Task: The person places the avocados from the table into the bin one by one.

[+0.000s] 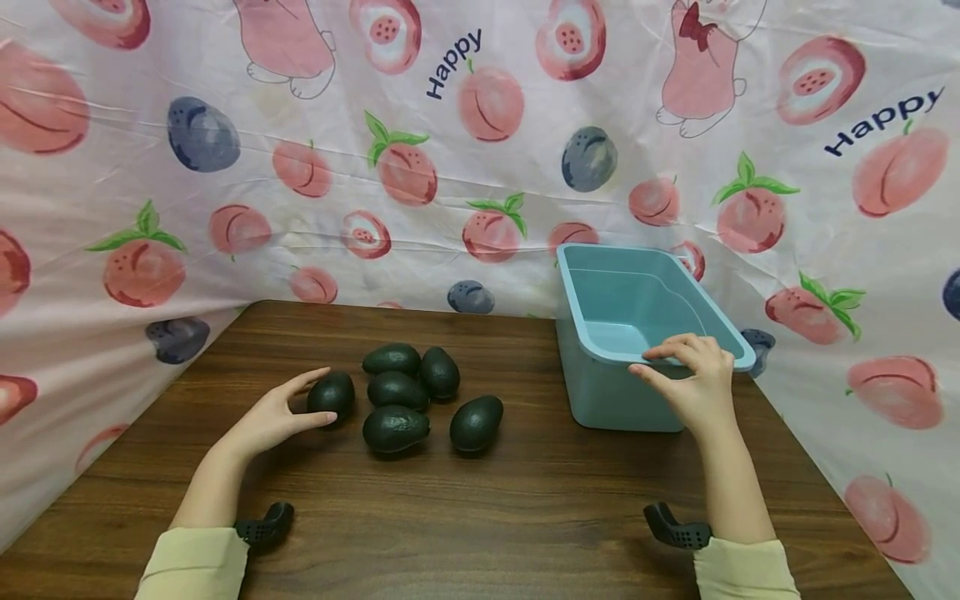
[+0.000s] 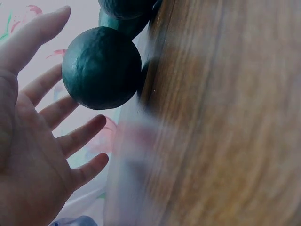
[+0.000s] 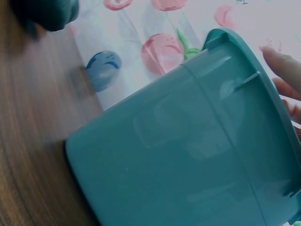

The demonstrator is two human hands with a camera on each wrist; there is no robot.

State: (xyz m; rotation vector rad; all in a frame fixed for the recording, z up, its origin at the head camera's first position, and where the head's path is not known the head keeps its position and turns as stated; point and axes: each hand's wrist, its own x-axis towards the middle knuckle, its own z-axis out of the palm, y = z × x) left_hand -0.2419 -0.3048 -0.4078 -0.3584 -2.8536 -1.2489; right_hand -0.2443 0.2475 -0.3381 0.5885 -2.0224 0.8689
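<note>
My left hand [image 1: 273, 421] is at the leftmost avocado [image 1: 332, 397], a dark green one on the wooden table. Its thumb is on the near side and its fingers on the far side. The left wrist view shows that hand's fingers [image 2: 77, 136] spread behind the avocado [image 2: 101, 68], not curled round it. To the right lie several more avocados [image 1: 396, 429]. My right hand [image 1: 697, 379] is at the near rim of a light blue plastic bin [image 1: 622, 392], thumb and fingers apart; whether it touches the rim I cannot tell.
The bin stands at the table's right rear, its open top facing up. Behind the brown table [image 1: 480, 517] hangs a fruit-patterned cloth [image 1: 450, 167]. Each wrist wears a black strap mount [image 1: 266, 527]. One avocado [image 1: 477, 423] lies slightly apart, nearest the bin.
</note>
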